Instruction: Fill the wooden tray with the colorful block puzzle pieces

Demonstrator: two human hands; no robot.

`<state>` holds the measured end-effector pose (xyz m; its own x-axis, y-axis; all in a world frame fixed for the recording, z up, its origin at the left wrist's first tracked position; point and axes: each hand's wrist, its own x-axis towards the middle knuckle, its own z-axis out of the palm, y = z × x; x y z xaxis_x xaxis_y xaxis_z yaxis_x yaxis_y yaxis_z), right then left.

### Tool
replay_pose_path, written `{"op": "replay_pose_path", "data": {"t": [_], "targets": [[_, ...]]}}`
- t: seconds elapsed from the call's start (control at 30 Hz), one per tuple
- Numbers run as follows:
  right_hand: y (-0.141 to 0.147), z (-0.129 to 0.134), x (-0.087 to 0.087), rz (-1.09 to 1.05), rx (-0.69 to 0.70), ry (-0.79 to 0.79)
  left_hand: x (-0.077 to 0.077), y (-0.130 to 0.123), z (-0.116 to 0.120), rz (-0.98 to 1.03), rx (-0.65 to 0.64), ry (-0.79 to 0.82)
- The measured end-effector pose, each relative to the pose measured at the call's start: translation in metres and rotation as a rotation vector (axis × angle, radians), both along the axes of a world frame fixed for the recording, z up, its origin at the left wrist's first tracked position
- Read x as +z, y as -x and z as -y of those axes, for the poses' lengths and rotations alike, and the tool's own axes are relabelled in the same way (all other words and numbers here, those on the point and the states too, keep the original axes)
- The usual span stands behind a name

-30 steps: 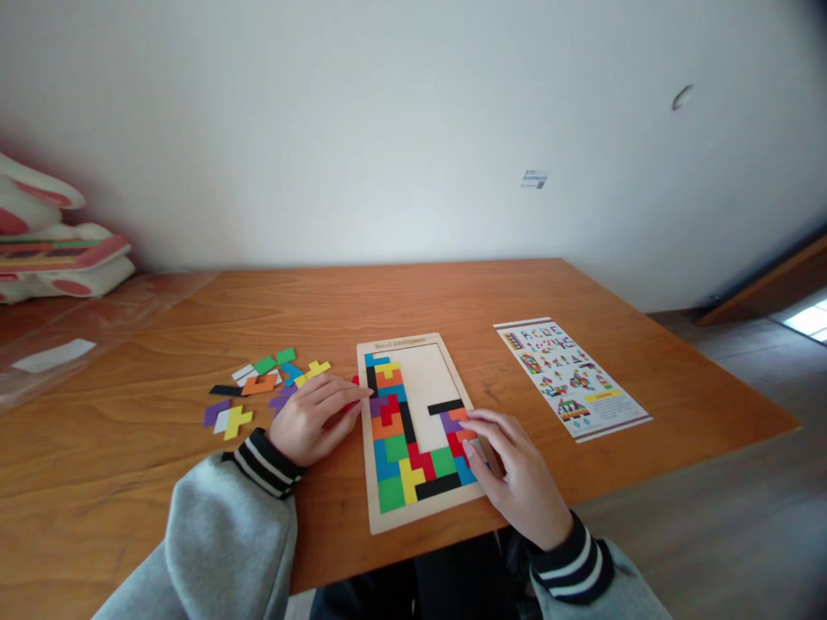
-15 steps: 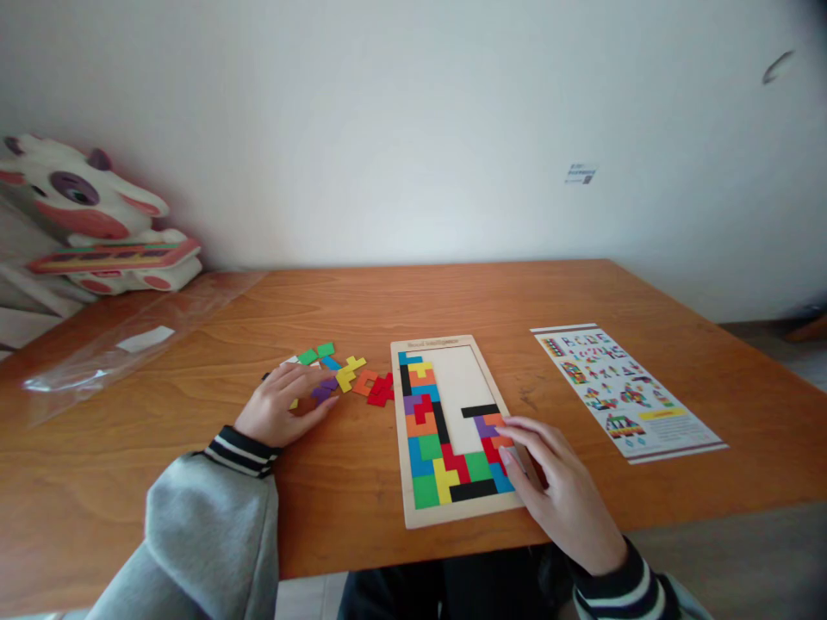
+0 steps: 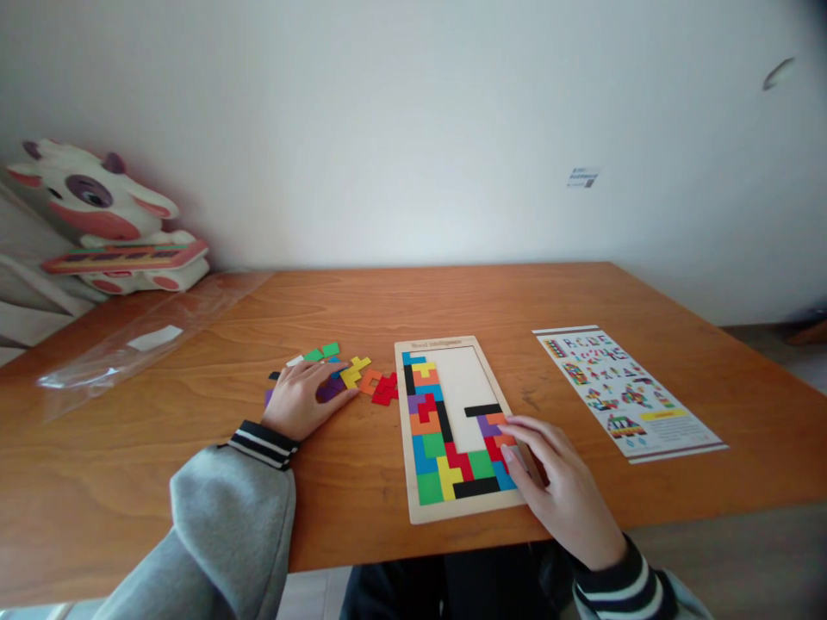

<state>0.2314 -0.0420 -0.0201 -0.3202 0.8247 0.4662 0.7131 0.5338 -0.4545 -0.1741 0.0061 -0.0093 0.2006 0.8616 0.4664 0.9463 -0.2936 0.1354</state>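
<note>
My left hand [image 3: 303, 398] is over a loose pile of coloured puzzle pieces, fingers spread, with its thumb and fingertips around a purple piece [image 3: 332, 390]. Beside it lie yellow pieces [image 3: 352, 376], an orange piece [image 3: 370, 381] and red pieces [image 3: 386, 390]. The wooden puzzle board [image 3: 465, 508] is partly filled along its left side and bottom. At its right edge rests my right hand [image 3: 562, 482], thumb and fingers apart, fingertips by an orange piece [image 3: 496, 419]. A black bar piece [image 3: 482, 411] lies just above those fingertips.
A printed pattern sheet [image 3: 626, 396] lies on the table to the right. On the left are a clear plastic bag [image 3: 129, 366] and a toy cow with a keyboard [image 3: 122, 215]. The table [image 3: 362, 301] meets a white wall at the back.
My left hand has shifted a little to the right over the pile, uncovering pieces at its left and closing around the purple one. My right hand stays at the board's edge.
</note>
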Motion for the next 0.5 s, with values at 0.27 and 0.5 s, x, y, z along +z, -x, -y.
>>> {"op": "replay_pose_path", "data": {"t": [0.27,0.5], "targets": [[0.002,0.0,0.003,-0.026,-0.013,0.017,0.004,-0.003,-0.001,0.171,-0.167,-0.067],[0.006,0.0,0.01,-0.038,-0.016,0.029,0.013,-0.063,-0.004,0.492,-0.306,-0.104]]}}
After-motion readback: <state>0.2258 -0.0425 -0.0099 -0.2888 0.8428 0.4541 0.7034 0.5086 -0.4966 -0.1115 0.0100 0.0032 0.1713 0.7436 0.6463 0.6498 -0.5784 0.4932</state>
